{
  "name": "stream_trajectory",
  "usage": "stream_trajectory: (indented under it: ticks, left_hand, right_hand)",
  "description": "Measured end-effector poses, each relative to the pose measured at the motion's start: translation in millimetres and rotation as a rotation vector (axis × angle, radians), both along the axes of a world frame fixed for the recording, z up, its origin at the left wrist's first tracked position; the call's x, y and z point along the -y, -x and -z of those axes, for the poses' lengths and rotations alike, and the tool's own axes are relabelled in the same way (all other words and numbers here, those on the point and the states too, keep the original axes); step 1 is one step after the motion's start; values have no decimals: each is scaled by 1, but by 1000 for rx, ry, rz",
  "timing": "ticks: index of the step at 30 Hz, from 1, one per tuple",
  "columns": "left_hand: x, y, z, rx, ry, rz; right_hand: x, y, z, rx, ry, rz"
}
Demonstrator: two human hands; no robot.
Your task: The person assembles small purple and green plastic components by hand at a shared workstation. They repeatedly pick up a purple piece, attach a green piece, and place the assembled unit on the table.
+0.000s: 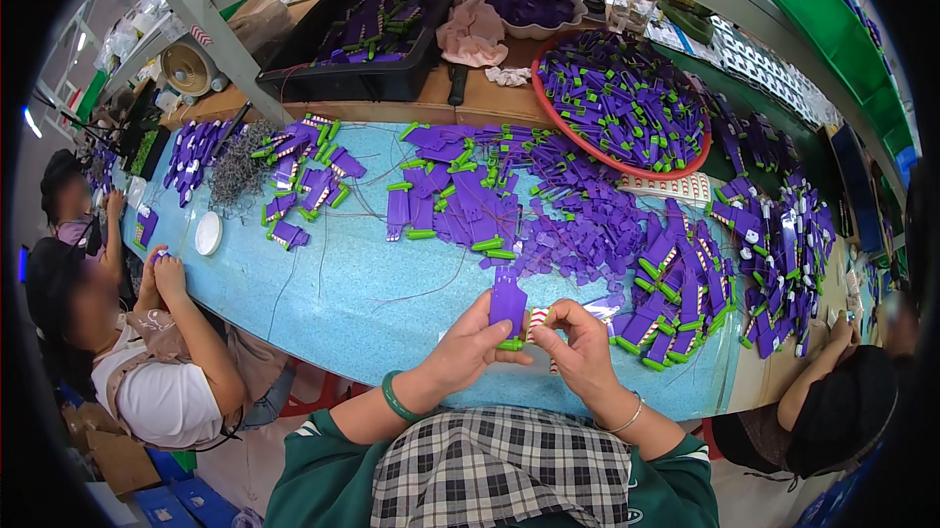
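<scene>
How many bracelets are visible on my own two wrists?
2: a green bangle on the wrist of your left hand and a thin silvery bracelet on the wrist of your right hand. Your sleeves may hide others.

Pile of pcs on mid bench, the L hand in front w/ a part in it. Another heap to the R. On the L, a wire tangle w/ a dish in front. At the bk: a bin on the L, a tub on the R, a cloth btwn, a bowl R of the cloth.
</scene>
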State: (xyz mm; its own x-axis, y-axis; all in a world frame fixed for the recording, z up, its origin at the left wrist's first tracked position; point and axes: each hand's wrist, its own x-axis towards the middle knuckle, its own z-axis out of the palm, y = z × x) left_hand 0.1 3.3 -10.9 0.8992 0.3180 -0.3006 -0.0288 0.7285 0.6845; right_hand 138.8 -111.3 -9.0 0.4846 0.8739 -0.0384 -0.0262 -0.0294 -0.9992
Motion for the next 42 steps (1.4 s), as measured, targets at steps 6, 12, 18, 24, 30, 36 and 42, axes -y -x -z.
stream_trajectory:
  ticks: [6, 12, 18, 24, 30, 36, 42]
  left_hand:
    - [3, -2, 0, 65, 107, 39]
    - [3, -4, 0, 58, 85, 51]
    - [3, -5, -2, 66, 95, 52]
    - [7, -5, -7, -22, -180, 71]
    - [14, -5, 0, 16, -242, 54]
    - [20, -2, 2, 51, -358, 41]
    - [15, -8, 1, 65, 194, 209]
  right_hand:
    - [-3, 1, 6, -68, 12, 30]
    - [-4, 2, 9, -64, 10, 48]
    - [1, 1, 13, 21, 11, 28]
    - [0, 2, 10, 156, -29, 67]
    - [3, 2, 6, 356, -55, 107]
    - [1, -4, 6, 641, -145, 78]
    - [-7, -2, -1, 167, 10, -147]
